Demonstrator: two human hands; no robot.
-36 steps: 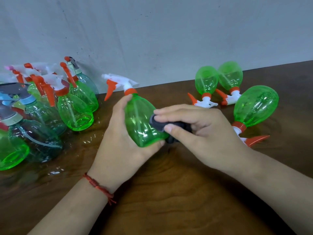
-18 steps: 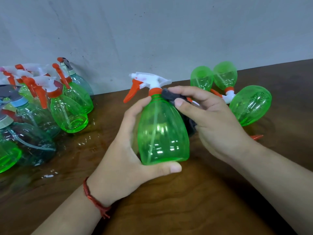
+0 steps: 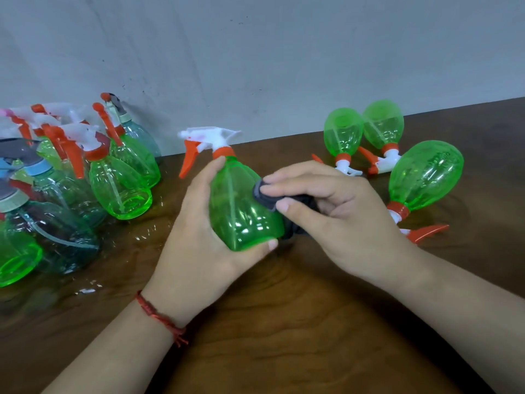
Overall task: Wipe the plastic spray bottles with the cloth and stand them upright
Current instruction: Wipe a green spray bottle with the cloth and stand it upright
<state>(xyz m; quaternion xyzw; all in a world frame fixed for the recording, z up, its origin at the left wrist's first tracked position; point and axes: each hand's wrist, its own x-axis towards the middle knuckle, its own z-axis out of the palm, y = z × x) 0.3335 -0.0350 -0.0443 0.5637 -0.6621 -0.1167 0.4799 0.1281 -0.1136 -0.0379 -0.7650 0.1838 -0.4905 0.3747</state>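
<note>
Green bottle [image 3: 241,214] is centre of view, held just off the table [image 3: 284,322] and tilted, with the sprayer [image 3: 210,139] end away toward the wall and the base toward the person. A dark cloth [image 3: 265,198] is pressed on its right shoulder.

The step looks like wiping the body. To do it well:
- hold firm but press lightly, since thin plastic probably dents
- stroke from neck to base
- turn the bottle so the part under the palm gets wiped too
- then stand it by the upright bottles [image 3: 119,186] at left

Left hand [image 3: 196,234] wraps the bottle from the left, thumb curled round the base edge, one finger up by the orange collar. Right hand [image 3: 338,214] pinches the cloth between thumb and near-straight fingers, back of hand up. Three lying bottles [image 3: 423,177] wait on their sides at right, not yet stood up.
</note>
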